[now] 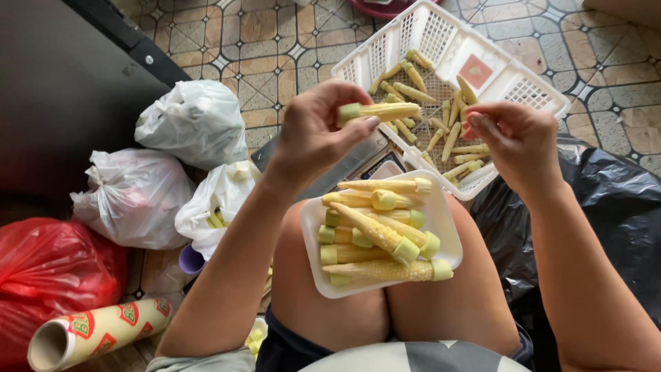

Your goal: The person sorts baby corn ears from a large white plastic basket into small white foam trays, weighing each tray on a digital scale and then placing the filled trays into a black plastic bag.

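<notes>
The left hand [313, 134] pinches a baby corn [379, 111] between thumb and fingertips; the cob juts out toward 3 o'clock from the grip, its green cut end by the fingers. The right hand [516, 141], at 3 o'clock of the cob and apart from it, has its fingers curled; whether it holds anything I cannot tell. A white tray [311, 219] of corn rests on the knees at 6 o'clock, a white basket [441, 31] at 12 o'clock.

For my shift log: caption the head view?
Left hand holds baby corn above a filled foam tray; right hand beside white basket.
</notes>
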